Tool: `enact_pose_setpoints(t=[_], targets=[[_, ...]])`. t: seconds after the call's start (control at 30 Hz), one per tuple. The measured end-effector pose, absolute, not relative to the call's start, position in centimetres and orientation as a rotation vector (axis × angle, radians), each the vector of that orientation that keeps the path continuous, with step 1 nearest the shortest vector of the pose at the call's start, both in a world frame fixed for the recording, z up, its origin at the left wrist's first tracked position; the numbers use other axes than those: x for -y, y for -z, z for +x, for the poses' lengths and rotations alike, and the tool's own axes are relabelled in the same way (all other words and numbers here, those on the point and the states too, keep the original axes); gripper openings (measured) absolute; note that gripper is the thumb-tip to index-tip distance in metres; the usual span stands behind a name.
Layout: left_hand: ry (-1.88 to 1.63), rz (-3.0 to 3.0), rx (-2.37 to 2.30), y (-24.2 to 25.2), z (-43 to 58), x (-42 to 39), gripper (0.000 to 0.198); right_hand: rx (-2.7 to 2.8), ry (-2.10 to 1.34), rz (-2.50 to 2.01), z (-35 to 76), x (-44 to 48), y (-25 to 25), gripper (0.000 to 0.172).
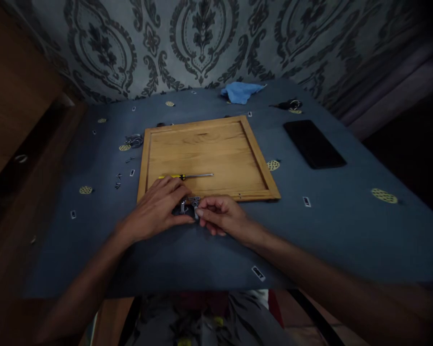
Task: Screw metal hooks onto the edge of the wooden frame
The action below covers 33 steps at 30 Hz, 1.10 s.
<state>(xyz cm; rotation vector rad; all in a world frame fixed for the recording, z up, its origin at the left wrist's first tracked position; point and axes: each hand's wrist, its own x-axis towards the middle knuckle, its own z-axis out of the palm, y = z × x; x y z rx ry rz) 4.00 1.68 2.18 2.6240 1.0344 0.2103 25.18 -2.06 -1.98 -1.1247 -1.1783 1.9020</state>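
Note:
A framed wooden panel (202,149), like a cabinet door, lies flat on the table. At its near edge is a small metal hinge (194,202), partly hidden by my fingers. My left hand (159,204) curves around the hinge from the left, thumb below it and fingers over the panel's edge. From the right, my right hand (220,215) pinches the hinge's near end between thumb and fingertips. A screwdriver (198,175) with a yellow and black handle lies on the panel, its handle partly behind my left fingers; I cannot tell whether they touch it.
Left of the panel are more metal hinge parts (134,140) and several small screws (118,181). A black phone-like slab (313,144) lies to the right. Farther back are a blue cloth (241,91) and a dark object with a metal ring (290,104). A patterned curtain (202,38) hangs behind.

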Motion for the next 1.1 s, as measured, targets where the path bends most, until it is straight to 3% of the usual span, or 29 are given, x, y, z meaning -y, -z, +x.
enact_pose_setpoints(t=[0.67, 0.97, 1.1], targets=[[-0.217, 2.677, -1.075, -1.8, 4.9, -0.8, 0.044, 1.193, -1.921, -1.114, 25.3, 1.8, 1.7, 0.031], [-0.221, 2.673, -1.097, -1.7, 5.3, -0.6, 0.035, 1.199, -1.919, -1.163, 25.3, 1.8, 1.6, 0.038], [-0.247, 2.693, -1.09, -1.6, 5.2, -0.6, 0.035, 1.426, -1.736, -1.207, 25.8, 2.0, 1.7, 0.03]])
